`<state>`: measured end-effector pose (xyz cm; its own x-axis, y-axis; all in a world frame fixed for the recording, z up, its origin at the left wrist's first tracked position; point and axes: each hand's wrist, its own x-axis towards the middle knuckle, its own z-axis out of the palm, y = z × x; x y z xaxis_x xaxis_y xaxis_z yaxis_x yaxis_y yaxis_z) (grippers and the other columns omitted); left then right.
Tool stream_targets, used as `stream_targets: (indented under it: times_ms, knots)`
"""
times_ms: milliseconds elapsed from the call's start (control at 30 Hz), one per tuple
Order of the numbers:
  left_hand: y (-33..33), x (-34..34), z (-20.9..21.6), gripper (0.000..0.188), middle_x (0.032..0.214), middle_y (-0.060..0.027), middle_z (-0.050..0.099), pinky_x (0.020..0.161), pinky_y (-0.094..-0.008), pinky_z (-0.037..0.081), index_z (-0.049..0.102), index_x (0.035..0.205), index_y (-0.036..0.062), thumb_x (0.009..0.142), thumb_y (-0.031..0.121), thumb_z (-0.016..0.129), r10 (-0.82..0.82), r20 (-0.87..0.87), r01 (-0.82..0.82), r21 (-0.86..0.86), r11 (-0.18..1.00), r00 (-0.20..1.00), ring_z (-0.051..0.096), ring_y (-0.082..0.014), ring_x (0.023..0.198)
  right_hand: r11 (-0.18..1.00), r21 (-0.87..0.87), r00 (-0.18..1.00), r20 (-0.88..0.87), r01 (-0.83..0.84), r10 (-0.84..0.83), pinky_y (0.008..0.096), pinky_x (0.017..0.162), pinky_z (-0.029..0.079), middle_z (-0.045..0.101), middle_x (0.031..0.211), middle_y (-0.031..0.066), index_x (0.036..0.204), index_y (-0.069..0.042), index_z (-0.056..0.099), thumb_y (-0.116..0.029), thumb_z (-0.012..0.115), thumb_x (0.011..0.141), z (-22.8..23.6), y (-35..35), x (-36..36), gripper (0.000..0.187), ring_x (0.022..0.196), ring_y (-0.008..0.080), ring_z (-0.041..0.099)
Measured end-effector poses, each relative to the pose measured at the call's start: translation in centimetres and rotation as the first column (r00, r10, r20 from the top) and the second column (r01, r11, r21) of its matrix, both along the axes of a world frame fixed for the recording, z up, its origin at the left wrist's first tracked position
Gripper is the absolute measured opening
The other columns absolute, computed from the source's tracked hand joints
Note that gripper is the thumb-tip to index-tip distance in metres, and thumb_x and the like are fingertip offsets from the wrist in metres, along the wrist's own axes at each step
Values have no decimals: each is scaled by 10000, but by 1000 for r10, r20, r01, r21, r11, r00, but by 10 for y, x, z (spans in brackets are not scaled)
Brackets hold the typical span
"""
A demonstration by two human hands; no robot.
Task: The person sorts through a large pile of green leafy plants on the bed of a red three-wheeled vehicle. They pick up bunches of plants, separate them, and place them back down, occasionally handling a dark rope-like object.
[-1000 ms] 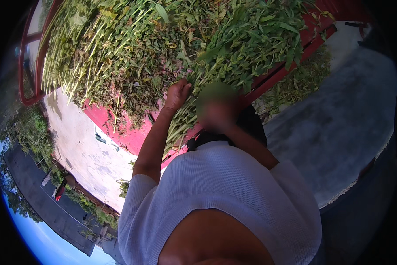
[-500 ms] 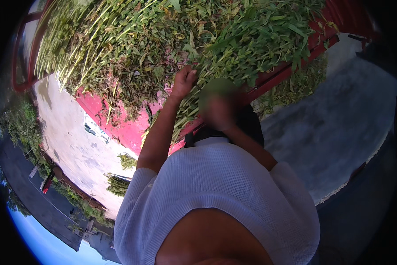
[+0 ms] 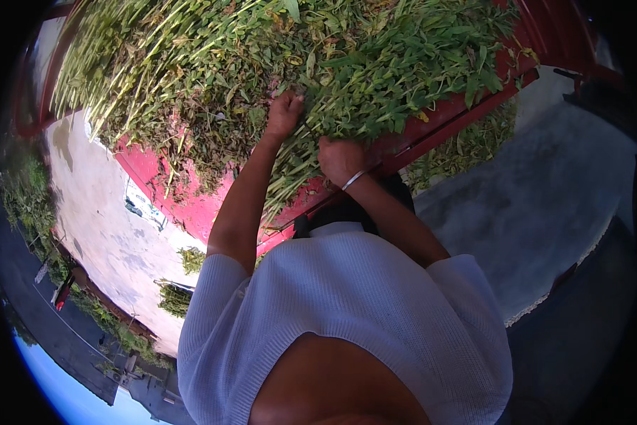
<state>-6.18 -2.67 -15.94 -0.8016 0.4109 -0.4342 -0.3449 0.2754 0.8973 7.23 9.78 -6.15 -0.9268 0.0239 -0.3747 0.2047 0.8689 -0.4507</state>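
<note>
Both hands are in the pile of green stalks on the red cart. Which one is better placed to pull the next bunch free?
Probably the right hand: it is closed on stalks hanging over the red cart's edge. The left hand is fisted further into the pile.

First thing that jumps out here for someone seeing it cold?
A big heap of cut green plants fills the top, piled in a red truck bed. At centre both hands are dug into it: the left hand fisted around stems, the right hand, with a thin bangle, gripping a bunch just beside it.
</note>
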Motion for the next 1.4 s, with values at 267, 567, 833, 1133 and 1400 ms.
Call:
stream_targets:
  times_ms: [267, 567, 833, 1133, 1400]
  knots:
    - [5, 13, 8, 207, 622, 42, 457, 516, -219, 367, 472, 727, 91, 918, 147, 527, 22, 130, -31, 66, 997, 991, 399, -46, 572, 994, -92, 949, -315, -55, 23, 427, 493, 466, 561, 605, 127, 771, -69, 542, -141, 565, 733, 20, 12, -35, 84, 559, 323, 583]
    - [2, 30, 26, 191, 643, 35, 463, 514, -223, 358, 481, 738, 90, 919, 143, 513, 144, 291, -207, 196, 959, 946, 405, -47, 592, 577, -707, 864, 96, 409, -495, 428, 491, 389, 507, 621, 191, 626, -4, 460, -55, 505, 747, -29, -12, -35, 138, 577, 389, 509]
    - [17, 33, 21, 199, 610, -128, 520, 540, -361, 415, 503, 743, 5, 840, 165, 571, -212, -238, 181, -143, 973, 948, 470, -200, 548, 873, -478, 926, -282, 93, -253, 460, 526, 388, 455, 666, 191, 677, -14, 411, -12, 519, 722, -17, 6, 24, 117, 624, 387, 500]
    - [20, 49, 106, 148, 750, -160, 549, 560, -419, 422, 510, 768, 25, 806, 142, 591, -563, -467, 310, -512, 801, 681, 541, -345, 658, 877, -456, 947, -187, 152, -262, 471, 581, 450, 559, 672, 230, 737, 15, 541, -136, 566, 785, -20, 3, 10, 161, 644, 406, 558]
    - [9, 74, 121, 107, 984, -93, 578, 644, -304, 473, 531, 892, 34, 824, 97, 584, -195, -427, 135, -168, 977, 883, 576, -220, 746, 887, -376, 932, -132, 269, -339, 480, 559, 457, 565, 655, 233, 629, 6, 548, -192, 528, 803, -15, 2, 6, 264, 634, 402, 578]
